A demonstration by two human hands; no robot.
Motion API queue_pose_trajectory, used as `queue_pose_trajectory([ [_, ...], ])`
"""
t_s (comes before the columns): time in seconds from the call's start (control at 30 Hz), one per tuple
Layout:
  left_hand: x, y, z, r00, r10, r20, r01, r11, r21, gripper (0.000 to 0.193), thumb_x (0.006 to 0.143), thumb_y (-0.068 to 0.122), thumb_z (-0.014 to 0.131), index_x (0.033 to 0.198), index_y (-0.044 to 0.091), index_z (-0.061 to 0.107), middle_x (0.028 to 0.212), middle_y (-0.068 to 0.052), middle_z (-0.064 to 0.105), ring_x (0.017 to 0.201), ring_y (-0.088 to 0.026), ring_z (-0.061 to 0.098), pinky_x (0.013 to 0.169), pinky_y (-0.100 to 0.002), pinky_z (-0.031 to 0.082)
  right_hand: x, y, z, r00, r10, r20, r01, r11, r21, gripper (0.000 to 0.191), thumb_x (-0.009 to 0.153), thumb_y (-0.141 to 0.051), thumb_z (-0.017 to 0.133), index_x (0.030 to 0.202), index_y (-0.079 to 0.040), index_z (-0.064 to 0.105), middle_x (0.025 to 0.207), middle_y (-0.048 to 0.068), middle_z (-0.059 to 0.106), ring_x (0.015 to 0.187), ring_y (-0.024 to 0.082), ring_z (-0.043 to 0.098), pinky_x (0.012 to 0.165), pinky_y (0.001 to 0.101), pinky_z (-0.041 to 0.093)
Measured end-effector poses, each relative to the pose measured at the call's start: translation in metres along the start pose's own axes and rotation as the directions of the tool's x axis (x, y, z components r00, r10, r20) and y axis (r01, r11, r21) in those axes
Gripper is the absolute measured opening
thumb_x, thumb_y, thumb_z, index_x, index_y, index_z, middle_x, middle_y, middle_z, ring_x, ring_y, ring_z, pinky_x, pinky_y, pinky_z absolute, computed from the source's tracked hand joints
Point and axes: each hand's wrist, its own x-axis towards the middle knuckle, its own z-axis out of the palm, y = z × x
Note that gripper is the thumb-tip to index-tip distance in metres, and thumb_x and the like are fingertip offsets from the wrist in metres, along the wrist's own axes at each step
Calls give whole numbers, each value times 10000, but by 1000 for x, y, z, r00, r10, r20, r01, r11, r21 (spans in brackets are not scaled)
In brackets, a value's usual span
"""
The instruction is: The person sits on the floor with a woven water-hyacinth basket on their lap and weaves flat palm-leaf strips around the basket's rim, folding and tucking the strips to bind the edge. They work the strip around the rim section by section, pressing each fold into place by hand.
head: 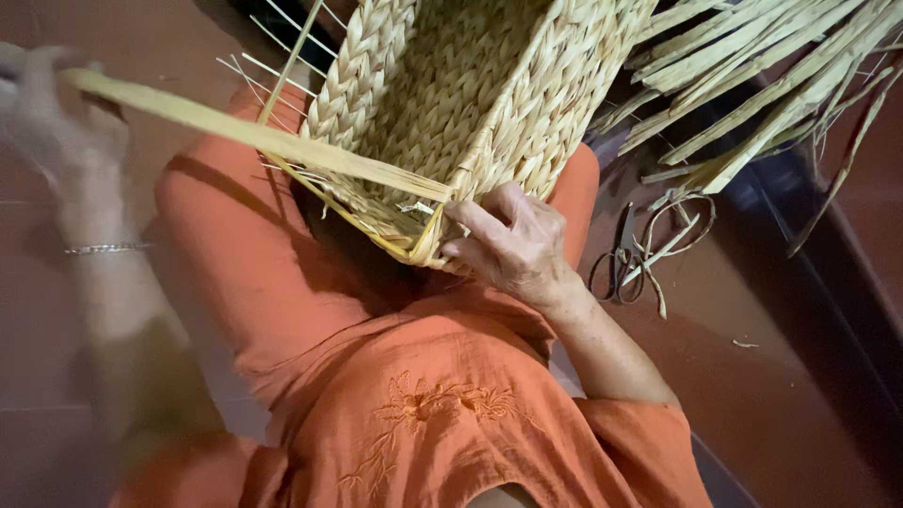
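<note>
A pale, tightly plaited straw basket point(470, 103) rests on the person's lap, over orange cloth trousers point(273, 273). The right hand point(513, 245) grips the basket's near corner, fingers curled over its rim. From that corner a long flat yellow straw strand point(254, 132) runs out left of the basket to the blurred left hand point(52, 103), closed around its end. Dark metal scissors point(621, 254) lie on the floor right of the basket, below a heap of loose dried straw strips point(752, 66).
</note>
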Motion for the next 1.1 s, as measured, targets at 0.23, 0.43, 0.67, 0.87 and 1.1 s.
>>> queue_pose_trajectory([
  [0.23, -24, 29, 24, 794, -355, 493, 598, 601, -530, 529, 1048, 554, 457, 1077, 63, 652, 994, -131, 681, 922, -279, 742, 672, -430, 623, -7, -1, 3, 999, 32, -6, -32, 999, 19, 461, 911, -313, 851, 1263, -88, 656, 887, 73, 566, 737, 202, 600, 631, 346, 495],
  [0.43, -62, 115, 82, 658, -158, 736, 741, 307, -597, 555, 1121, 482, 471, 926, 3, 672, 910, -235, 705, 877, -326, 725, 697, -466, 649, -7, -1, 3, 1000, 25, -6, -25, 1000, -16, 494, 901, -322, 846, 1278, -72, 647, 901, 84, 571, 749, 219, 598, 643, 356, 498],
  [0.67, -79, 165, 106, 486, 22, 874, 737, 528, -423, 115, 969, 33, 686, 1059, -23, 641, 959, -148, 736, 864, -197, 733, 740, -296, 626, -5, -1, 3, 999, 47, 3, -47, 998, 34, 474, 880, -286, 873, 1251, -89, 653, 879, 73, 562, 748, 213, 604, 635, 351, 489],
  [0.87, -75, 159, 113, 464, 6, 886, 766, 500, -404, 260, 887, 24, 759, 1116, -34, 649, 996, -121, 745, 896, -164, 749, 793, -253, 630, -6, -3, 5, 999, 48, -20, -47, 998, 41, 471, 898, -264, 864, 1279, -85, 652, 915, 82, 580, 773, 223, 619, 662, 354, 508],
  [1.1, -78, 159, 117, 474, -14, 881, 670, 655, -350, 299, 843, 71, 782, 1100, -28, 666, 945, -100, 751, 833, -133, 743, 718, -222, 623, -5, -6, 3, 998, 63, -21, -62, 997, 46, 476, 894, -288, 859, 1269, -81, 651, 924, 91, 593, 770, 224, 618, 648, 350, 505],
])
